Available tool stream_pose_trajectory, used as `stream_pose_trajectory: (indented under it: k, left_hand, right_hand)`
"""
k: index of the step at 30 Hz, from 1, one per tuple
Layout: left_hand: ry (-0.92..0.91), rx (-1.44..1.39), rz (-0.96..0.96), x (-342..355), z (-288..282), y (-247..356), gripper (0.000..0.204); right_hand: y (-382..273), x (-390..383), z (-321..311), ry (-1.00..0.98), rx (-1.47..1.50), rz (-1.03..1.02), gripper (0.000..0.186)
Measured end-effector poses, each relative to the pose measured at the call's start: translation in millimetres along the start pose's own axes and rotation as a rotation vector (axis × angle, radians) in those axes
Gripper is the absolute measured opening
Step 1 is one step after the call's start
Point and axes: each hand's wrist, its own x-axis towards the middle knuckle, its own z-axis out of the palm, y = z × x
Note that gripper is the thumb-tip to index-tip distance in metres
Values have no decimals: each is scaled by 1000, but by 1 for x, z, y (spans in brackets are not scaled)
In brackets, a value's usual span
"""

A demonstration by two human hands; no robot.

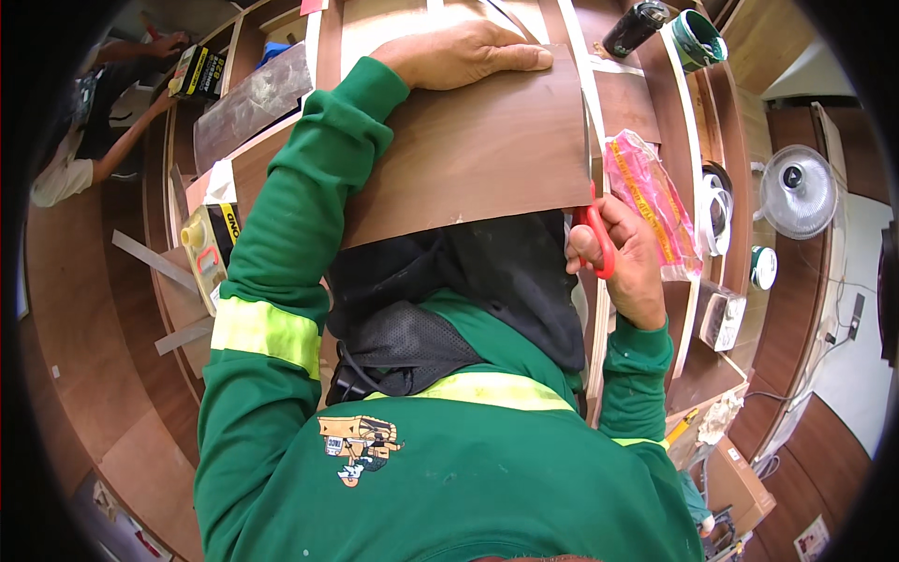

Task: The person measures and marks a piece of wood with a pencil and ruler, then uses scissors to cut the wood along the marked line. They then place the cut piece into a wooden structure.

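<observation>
My left hand (468, 58) grips the upper edge of a brown laminate sheet (478, 140), its thumb lying on the face and its other fingers partly hidden. The sheet lies across my lap over dark clothing. My right hand (618, 248) holds red-handled scissors (599, 239) at the sheet's right edge; the blades are mostly hidden along that edge. Just right of the scissors lies a pink printed plastic packet (651, 201). A yellowish can (206, 253) stands left of my left forearm.
Wooden frames with compartments (684, 112) surround me, holding a black bottle (632, 28), green tub (698, 42) and white tape roll (716, 215). Metal strips (150, 258) jut out at left. A fan (794, 192) and cables stand at right. Another person's arms (131, 136) reach in at upper left.
</observation>
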Motion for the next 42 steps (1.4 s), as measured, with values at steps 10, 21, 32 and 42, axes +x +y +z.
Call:
stream_pose_trajectory:
  k: [10,21,32,42]
  left_hand:
    - [-4,-66,52,3,1,-4,67]
    - [24,173,130,-6,-18,29,45]
    - [95,219,153,-5,-10,18,45]
    - [62,222,166,-3,-14,23,45]
  right_hand:
    - [-2,-1,0,-6,-21,-15,30]
    - [-7,0,-4,-64,24,23,36]
    - [-6,5,-3,-52,57,21,35]
    - [-1,2,-5,11,-25,50,33]
